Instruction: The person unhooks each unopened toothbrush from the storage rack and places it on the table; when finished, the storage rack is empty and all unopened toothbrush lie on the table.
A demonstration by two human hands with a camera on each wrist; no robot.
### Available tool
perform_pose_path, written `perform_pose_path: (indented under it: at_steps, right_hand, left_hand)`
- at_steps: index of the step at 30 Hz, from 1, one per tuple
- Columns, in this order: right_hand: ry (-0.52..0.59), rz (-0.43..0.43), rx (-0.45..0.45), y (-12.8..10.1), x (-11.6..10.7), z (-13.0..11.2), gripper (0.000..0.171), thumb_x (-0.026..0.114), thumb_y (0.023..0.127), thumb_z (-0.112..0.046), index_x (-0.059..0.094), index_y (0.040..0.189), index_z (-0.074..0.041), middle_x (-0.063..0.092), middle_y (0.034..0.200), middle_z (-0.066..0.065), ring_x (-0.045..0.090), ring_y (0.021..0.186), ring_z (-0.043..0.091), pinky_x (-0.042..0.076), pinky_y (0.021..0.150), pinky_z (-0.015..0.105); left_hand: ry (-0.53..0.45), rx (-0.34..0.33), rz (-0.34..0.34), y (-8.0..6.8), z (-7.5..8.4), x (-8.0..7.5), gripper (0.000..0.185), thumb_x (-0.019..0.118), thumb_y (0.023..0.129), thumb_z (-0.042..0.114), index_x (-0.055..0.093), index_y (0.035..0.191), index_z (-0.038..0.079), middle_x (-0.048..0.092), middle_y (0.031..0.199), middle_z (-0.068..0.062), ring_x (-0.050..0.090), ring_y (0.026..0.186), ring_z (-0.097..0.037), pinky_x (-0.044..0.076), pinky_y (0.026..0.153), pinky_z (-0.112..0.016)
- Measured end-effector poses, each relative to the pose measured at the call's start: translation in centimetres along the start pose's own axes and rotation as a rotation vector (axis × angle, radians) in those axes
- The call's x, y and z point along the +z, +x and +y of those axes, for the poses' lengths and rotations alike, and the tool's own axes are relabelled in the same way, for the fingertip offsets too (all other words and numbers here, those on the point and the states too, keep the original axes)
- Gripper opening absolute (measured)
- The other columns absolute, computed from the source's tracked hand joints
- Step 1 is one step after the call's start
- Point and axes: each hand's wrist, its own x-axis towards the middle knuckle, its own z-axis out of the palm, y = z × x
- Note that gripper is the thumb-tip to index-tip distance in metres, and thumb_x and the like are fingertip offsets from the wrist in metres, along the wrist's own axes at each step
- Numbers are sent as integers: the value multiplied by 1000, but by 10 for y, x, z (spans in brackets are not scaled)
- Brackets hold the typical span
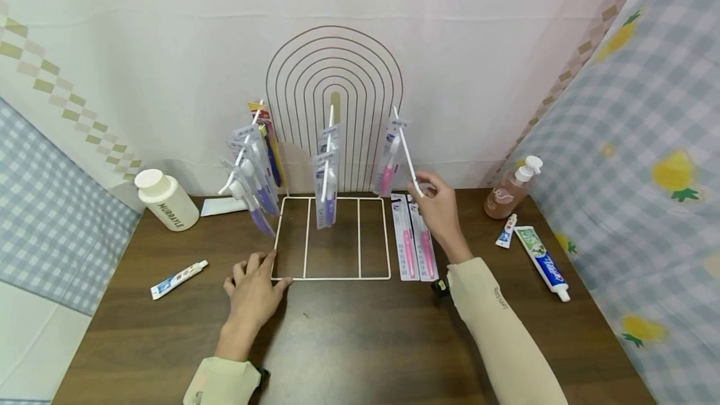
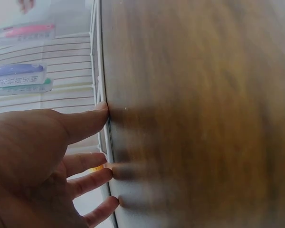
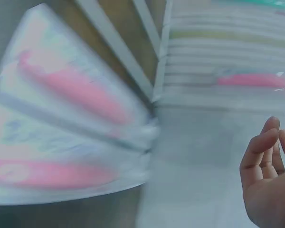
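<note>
The white wire rack (image 1: 332,236) stood at the middle of the wooden bench (image 1: 360,342), its flat base lying on the bench top and three slanted prongs rising behind it. Packaged toothbrushes hung on all three prongs; the right prong (image 1: 406,154) carried one pink toothbrush pack (image 1: 388,161). Two more pink packs (image 1: 415,236) lay flat just right of the base. The left hand (image 1: 253,286) rested flat on the bench with straight fingers touching the base's front left corner. The right hand (image 1: 439,208) was raised, fingertips pinching the lower end of the right prong. A white bottle (image 1: 167,200), a pump bottle (image 1: 510,189) and toothpaste tubes (image 1: 542,261) lay around.
</note>
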Motion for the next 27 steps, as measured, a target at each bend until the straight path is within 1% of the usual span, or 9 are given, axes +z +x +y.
perform_pose_path:
  at_steps: [1, 5, 8, 11, 13, 15, 18, 23, 27]
  right_hand:
    - [8, -11, -30, 2, 4, -8, 38, 78, 107, -5, 71, 142, 10, 76, 110, 17, 62, 67, -4, 46, 56, 15]
    - [11, -39, -114, 8, 18, -30, 36, 78, 108, -7, 71, 138, 10, 73, 120, 25, 67, 75, -6, 51, 63, 13]
    - [0, -21, -135, 11, 25, -40, 29, 80, 108, -10, 73, 127, 11, 73, 112, 20, 70, 75, 0, 55, 66, 14]
    - [27, 18, -141, 12, 29, -44, 20, 79, 107, -8, 73, 114, 11, 76, 95, 15, 71, 70, 8, 59, 63, 19]
    - [66, 37, -143, 12, 29, -45, 17, 77, 107, -4, 72, 108, 12, 76, 88, 8, 72, 69, 11, 62, 65, 22]
    - [110, 47, -152, 11, 28, -44, 16, 76, 107, -3, 73, 108, 13, 77, 86, 2, 71, 68, 10, 64, 66, 25]
    - [157, 78, -151, 9, 26, -42, 19, 77, 107, -2, 73, 112, 16, 76, 88, -8, 68, 64, 5, 63, 64, 22]
    - [197, 154, -131, 8, 21, -40, 20, 79, 105, 1, 73, 114, 17, 73, 89, -13, 64, 56, 0, 60, 59, 19]
    - [181, 192, -139, 5, 14, -38, 17, 78, 104, 2, 76, 113, 16, 73, 87, -14, 62, 56, 2, 56, 56, 17]
  left_hand:
    - [1, -3, -1, 0, -1, 0, 74, 77, 109, 31, 49, 171, 2, 50, 168, -25, 36, 153, -61, 25, 120, -87]
    - [-8, 13, 31, 0, -3, 2, 73, 79, 108, 30, 52, 168, 0, 52, 164, -25, 38, 150, -61, 26, 116, -87]
    - [-8, 19, 48, 0, -3, 3, 72, 80, 106, 30, 54, 167, 0, 54, 162, -25, 39, 148, -61, 28, 114, -86]
    - [4, 4, 24, 0, -1, 1, 73, 78, 108, 31, 52, 169, 1, 52, 165, -24, 38, 150, -61, 28, 116, -86]
    - [2, -2, 11, 0, -2, 2, 73, 77, 109, 32, 50, 170, 1, 51, 166, -24, 36, 152, -61, 26, 118, -86]
    - [-3, 2, 9, 0, -3, 3, 74, 77, 110, 32, 49, 171, 1, 50, 166, -25, 36, 152, -61, 25, 118, -86]
    - [-16, 27, 37, 1, -5, 7, 74, 78, 108, 31, 50, 169, 0, 51, 163, -26, 37, 149, -62, 25, 115, -87]
    - [-21, 46, 61, 0, -7, 8, 74, 79, 107, 33, 53, 168, 0, 52, 161, -27, 38, 146, -63, 26, 113, -88]
    - [-24, 41, 61, -1, -6, 8, 73, 79, 107, 31, 53, 167, -1, 52, 161, -27, 38, 147, -63, 26, 113, -87]
